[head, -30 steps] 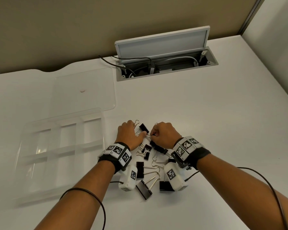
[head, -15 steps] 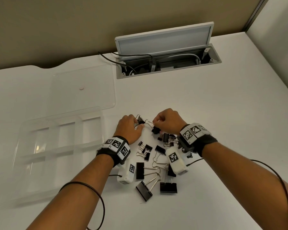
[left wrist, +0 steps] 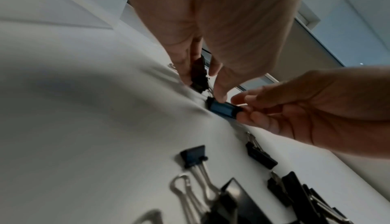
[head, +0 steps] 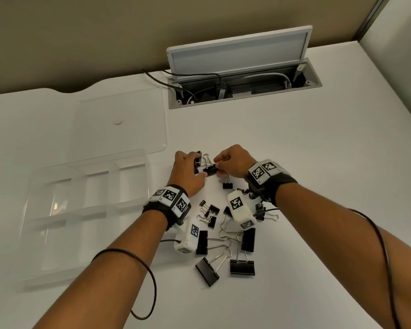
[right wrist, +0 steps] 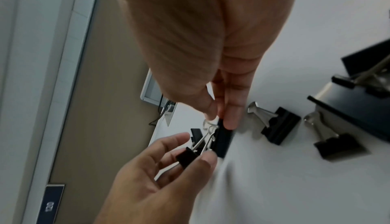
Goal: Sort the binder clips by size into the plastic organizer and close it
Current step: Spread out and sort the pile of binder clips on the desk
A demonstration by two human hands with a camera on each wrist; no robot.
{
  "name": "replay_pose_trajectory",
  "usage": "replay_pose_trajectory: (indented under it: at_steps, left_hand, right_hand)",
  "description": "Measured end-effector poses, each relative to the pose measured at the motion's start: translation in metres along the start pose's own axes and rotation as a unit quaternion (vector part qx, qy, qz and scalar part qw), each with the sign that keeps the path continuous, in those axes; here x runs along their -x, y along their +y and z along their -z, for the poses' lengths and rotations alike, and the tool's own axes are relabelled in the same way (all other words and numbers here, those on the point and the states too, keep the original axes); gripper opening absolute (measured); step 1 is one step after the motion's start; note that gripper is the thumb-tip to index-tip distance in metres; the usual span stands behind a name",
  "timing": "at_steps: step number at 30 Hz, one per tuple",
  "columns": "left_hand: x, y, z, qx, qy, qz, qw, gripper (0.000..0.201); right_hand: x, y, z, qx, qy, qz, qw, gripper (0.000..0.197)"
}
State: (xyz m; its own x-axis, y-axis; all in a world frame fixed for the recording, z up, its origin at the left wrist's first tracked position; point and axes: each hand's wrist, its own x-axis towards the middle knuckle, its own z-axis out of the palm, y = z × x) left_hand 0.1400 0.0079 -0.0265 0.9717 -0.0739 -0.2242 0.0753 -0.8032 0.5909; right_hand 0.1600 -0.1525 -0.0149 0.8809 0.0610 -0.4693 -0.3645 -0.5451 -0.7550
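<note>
A pile of black binder clips [head: 223, 236] of different sizes lies on the white desk. At its far edge my left hand [head: 198, 167] pinches one black clip [head: 197, 162] [right wrist: 186, 158] between thumb and fingers. My right hand [head: 217, 166] pinches a second black clip [head: 211, 172] [left wrist: 224, 109] close beside it. The first clip's wire handles [right wrist: 207, 136] lie against the second clip, and my left thumb touches that clip too. The clear plastic organizer [head: 86, 165] sits to the left, compartments bare, with its lid [head: 128, 110] laid open behind it.
A single small clip [head: 227, 185] lies just under my right hand. Several large clips [head: 242, 267] lie nearest me. A cable hatch [head: 242, 91] with a raised flap and wires is set into the desk at the back. A partition wall stands at the right.
Both hands have moved away from me to the far edge of the pile, each still pinching a clip. Clips that lay under my right wrist now show.
</note>
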Motion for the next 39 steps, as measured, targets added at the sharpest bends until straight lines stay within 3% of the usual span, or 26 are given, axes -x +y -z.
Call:
replay_pose_trajectory:
  at_steps: [5,10,23,30,39]
  left_hand:
    - [0.010,-0.001,0.001,0.001,-0.012,-0.032,0.999,0.060]
    - [0.025,0.004,0.009,0.002,-0.002,-0.045,0.999,0.062]
    - [0.080,-0.010,0.010,0.121,-0.074,0.039,0.989,0.048]
    - [0.089,-0.015,-0.001,0.071,-0.060,0.026,0.995,0.046]
    - [0.087,-0.016,-0.007,-0.008,-0.121,0.006,0.993,0.059]
  right_hand:
    - [0.008,0.001,0.010,0.035,-0.041,0.023,0.998,0.028]
    - [0.032,0.011,0.029,0.053,0.002,0.049,0.997,0.026]
    - [0.091,0.058,0.040,0.089,0.016,0.022,0.996,0.026]
    - [0.099,0.066,0.034,0.105,0.016,0.024,0.994,0.030]
    - [0.111,0.073,0.048,0.215,-0.001,0.074,0.974,0.039]
